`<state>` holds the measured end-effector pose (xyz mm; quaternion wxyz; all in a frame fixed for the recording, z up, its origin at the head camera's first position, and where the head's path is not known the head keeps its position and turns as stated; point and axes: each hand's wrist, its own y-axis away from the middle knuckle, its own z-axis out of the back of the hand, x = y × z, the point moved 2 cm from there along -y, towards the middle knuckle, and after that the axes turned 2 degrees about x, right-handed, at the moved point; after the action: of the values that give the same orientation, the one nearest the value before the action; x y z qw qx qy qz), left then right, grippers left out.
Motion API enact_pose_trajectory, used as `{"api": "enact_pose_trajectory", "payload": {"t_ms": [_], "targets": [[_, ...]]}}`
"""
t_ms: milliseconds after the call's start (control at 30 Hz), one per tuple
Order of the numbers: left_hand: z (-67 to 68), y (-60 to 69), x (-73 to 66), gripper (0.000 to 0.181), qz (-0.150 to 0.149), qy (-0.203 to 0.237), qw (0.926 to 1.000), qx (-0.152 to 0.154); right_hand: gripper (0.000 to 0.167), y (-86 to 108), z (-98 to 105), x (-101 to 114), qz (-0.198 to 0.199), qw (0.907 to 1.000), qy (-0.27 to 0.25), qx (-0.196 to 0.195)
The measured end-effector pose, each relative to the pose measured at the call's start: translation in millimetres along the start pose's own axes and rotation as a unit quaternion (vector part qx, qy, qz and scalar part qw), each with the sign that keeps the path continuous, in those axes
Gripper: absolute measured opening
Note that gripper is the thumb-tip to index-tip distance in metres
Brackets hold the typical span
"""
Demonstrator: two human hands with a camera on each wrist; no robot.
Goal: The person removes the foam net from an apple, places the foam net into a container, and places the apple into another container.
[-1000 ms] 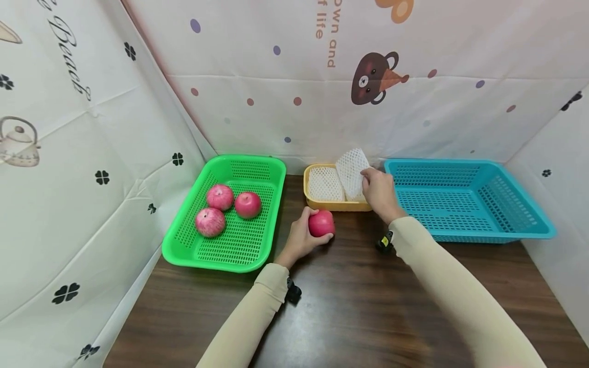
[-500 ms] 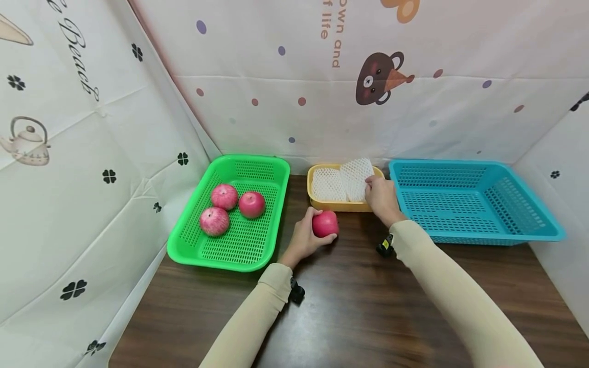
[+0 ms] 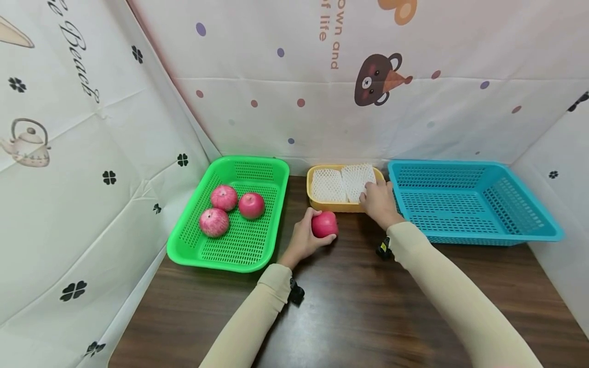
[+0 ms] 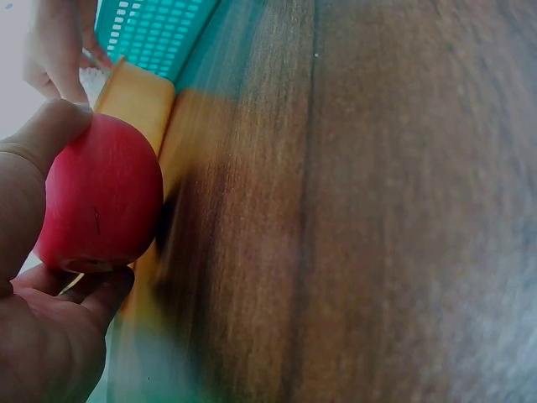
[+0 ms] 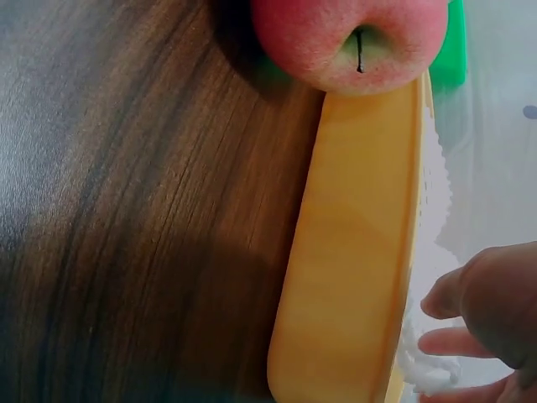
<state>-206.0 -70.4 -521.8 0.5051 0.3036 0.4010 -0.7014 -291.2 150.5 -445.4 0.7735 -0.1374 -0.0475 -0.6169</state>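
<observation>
My left hand grips a red apple between thumb and fingers, just in front of a small yellow basket. In the left wrist view the thumb lies on one side of the apple and fingers on the other. White foam fruit nets lie flat side by side in that basket. Over its right end is my right hand, at the edge of the right-hand foam net. In the right wrist view its fingers are parted and slightly bent near the white netting, pinching nothing visible.
On the left stands a green basket with three apples in it. A blue basket stands at the right, close to the right hand. Printed cloth hangs behind and at both sides of the brown wooden table.
The right-hand foam net, raised and tilted in the right hand a second ago, has come down flat into the yellow basket. The right hand lowered slightly; the left hand still holds the apple.
</observation>
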Motion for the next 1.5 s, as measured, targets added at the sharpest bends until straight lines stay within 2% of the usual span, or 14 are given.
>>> {"api": "enact_pose_trajectory", "payload": {"t_ms": [200,367,500,567,800,1033,1200,1500], "targets": [[-0.8,-0.9,0.2,0.065,0.003,-0.001,1.0000,0.000,0.025,-1.8,1.1,1.7,0.026,0.9990,0.017,-0.034],[-0.5,-1.2,0.4,0.065,0.005,-0.002,1.0000,0.005,0.048,-1.9,3.0,4.8,0.065,0.9971,0.025,-0.030],[-0.3,-1.5,0.8,0.066,0.001,-0.005,1.0000,0.005,0.063,-3.3,0.8,6.7,0.107,0.9936,0.035,0.001],[-0.4,-1.2,1.0,0.066,0.003,-0.007,1.0000,0.006,0.071,-3.8,-2.3,7.2,0.110,0.9927,0.037,0.033],[-0.6,-0.5,0.1,0.066,0.010,-0.007,0.9998,0.015,0.081,-5.6,-8.5,5.1,0.075,0.9883,0.040,0.127],[0.2,-1.3,-1.0,0.066,0.006,-0.002,0.9999,0.011,0.085,-11.2,-11.8,1.2,0.059,0.9770,0.031,0.202],[0.9,-1.9,-0.3,0.066,0.013,-0.006,0.9998,0.011,0.088,-15.4,-14.9,0.1,0.057,0.9708,0.020,0.232],[-1.5,-2.1,-0.1,0.066,0.008,-0.011,0.9998,0.011,0.088,-17.9,-17.5,-1.5,0.044,0.9649,-0.004,0.259]]}}
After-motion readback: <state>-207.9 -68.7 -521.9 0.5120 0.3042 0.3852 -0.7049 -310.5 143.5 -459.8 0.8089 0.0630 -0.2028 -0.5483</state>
